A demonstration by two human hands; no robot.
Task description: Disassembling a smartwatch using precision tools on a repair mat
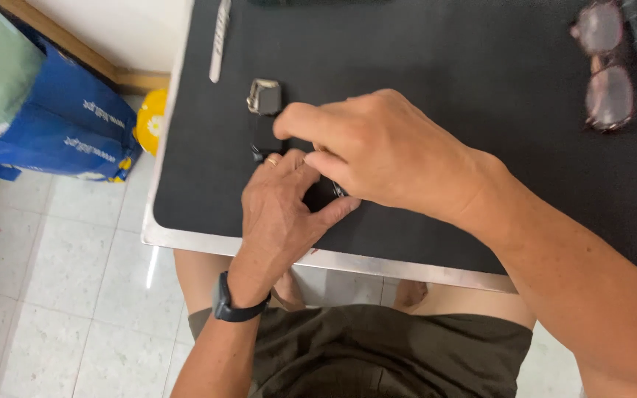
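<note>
Looking down, we see both hands meet near the front edge of a black worktop (436,66) with a metal rim. The left hand (278,214) lies palm down, a ring on one finger and a dark watch (230,302) on the wrist; its fingers (289,166) are pressed close together and its thumb reaches toward three o'clock, resting against a small dark object (324,195). The right hand (385,151) comes in from four o'clock and arches over the same object, its fingers (304,121) curled and bunched, fingertips pointing toward nine o'clock. The small dark object sits between the two hands, mostly hidden beneath them, so we cannot tell its shape, nor whether either hand truly pinches it or merely touches it.

At twelve o'clock from the left hand, just beyond the fingertips, lies a small grey metal piece (264,96), apart from both hands. A tiny dark bit (256,153) sits just beside the left fingertips. Farther out at eleven o'clock a slim silvery tool (220,40) lies lengthwise near the worktop's left edge. At two o'clock, well apart, a pair of glasses (604,70) rests with tinted lenses. Off the worktop at nine o'clock, a blue bag (68,133) stands on the tiled floor (53,295), with something yellow (152,121) beside it.
</note>
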